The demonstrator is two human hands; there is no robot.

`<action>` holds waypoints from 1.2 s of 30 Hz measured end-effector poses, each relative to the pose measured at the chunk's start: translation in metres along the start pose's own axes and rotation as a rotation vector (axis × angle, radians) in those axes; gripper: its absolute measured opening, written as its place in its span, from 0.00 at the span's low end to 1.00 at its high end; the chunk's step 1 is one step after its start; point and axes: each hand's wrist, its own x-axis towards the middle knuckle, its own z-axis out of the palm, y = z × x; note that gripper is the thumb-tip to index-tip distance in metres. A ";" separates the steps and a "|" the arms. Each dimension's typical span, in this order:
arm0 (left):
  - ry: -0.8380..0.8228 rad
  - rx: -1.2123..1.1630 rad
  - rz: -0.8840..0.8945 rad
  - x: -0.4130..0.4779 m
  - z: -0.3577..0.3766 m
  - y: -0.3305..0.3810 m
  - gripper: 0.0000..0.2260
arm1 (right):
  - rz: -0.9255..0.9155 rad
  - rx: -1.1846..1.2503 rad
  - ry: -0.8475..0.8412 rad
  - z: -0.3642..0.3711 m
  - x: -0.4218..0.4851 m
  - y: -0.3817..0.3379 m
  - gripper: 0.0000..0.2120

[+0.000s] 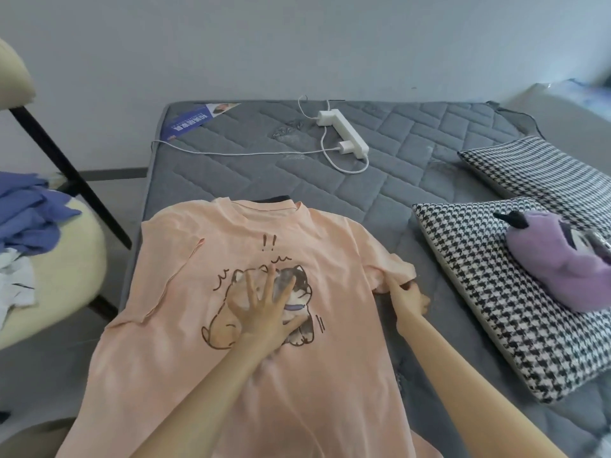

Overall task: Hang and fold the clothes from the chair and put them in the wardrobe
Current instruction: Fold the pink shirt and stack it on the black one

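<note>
A peach T-shirt point(185, 352) with a cartoon cat print lies face up and spread out on the grey mattress point(264, 173). My left hand point(264, 312) presses flat on the print with fingers spread. My right hand point(408, 297) grips the edge of the shirt's right sleeve at the mattress surface. The left sleeve is folded in over the body. A dark garment edge point(272, 199) peeks out from under the collar. On the cream chair point(66, 276) at the left lie blue clothes point(29, 216) and a white garment point(15, 279).
A white power strip point(344, 132) with a plugged charger and cable lies at the far side of the mattress. Two houndstooth pillows point(479, 292) sit at the right, a purple plush toy point(558, 266) on the nearer one. A blue label point(198, 120) is at the mattress corner.
</note>
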 end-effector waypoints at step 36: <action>-0.050 -0.026 0.000 0.012 0.012 -0.004 0.38 | -0.209 0.245 -0.083 -0.036 0.044 -0.030 0.15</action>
